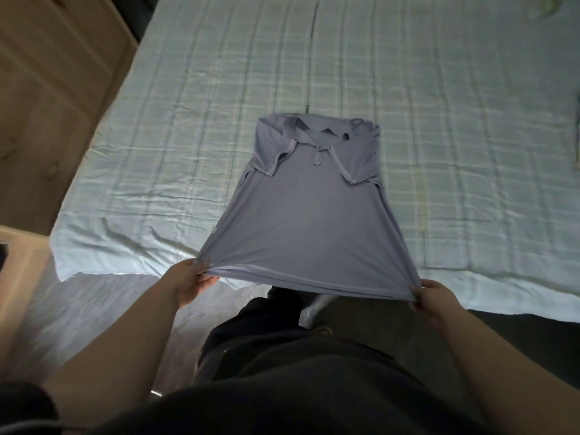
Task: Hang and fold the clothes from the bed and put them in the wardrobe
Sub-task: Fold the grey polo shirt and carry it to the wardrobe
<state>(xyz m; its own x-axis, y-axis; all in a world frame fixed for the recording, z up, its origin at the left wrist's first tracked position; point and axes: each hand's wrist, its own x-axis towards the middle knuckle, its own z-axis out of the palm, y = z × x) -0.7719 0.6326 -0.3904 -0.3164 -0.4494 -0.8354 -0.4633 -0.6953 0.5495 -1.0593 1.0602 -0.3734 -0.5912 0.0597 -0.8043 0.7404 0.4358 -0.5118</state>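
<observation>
Pinching the hem corners of a lavender polo shirt (314, 221) with left hand (191, 282) and right hand (434, 298), collar end lying on the checked bedspread (188, 120), sleeves folded in, final fold and wardrobe trip remain.

**Soft cloth on cloth, beside pale wood**

The polo shirt (314, 221) is a thin, smooth knit cloth, grey-blue and matt, with fine pull lines at its hem. The bed sheet (188, 136) is pale checked cloth, creased, with a faint sheen along its wrinkles. The cabinet (53, 89) at left is light wood, matt. The floor (94, 309) looks smooth and glossy.
</observation>
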